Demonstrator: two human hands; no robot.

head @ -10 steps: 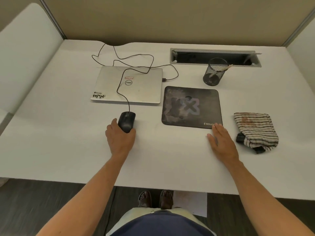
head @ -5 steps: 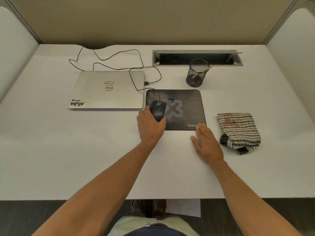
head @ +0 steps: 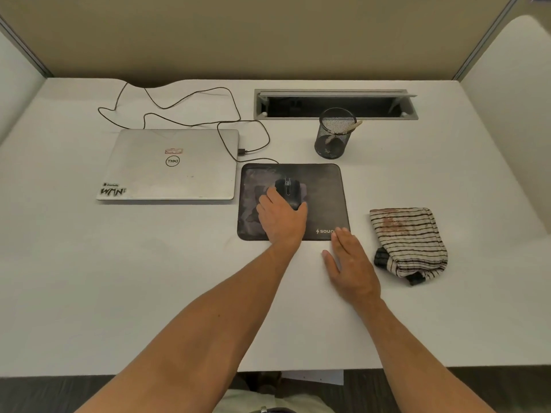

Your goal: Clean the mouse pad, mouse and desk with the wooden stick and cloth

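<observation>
A black wired mouse [head: 288,188] rests in the middle of the dark mouse pad [head: 325,201] on the white desk [head: 119,278]. My left hand [head: 281,217] grips the mouse from its near end, thumb on its right side. Flat on the desk lies my right hand [head: 350,265], fingers together, its tips touching the pad's near right corner. A folded striped cloth [head: 408,242] sits to the right of that hand. The wooden stick [head: 351,128] leans inside a black mesh cup [head: 334,134] behind the pad.
A shut silver laptop [head: 170,165] lies left of the pad, the mouse cable [head: 179,114] looping behind it. An open cable tray [head: 334,104] is set in the desk at the back. Partition walls close in the back and both sides.
My left hand has carried the mouse from the bare desk on the left onto the pad, then further to its middle. My right hand has stayed at the pad's near right corner.
</observation>
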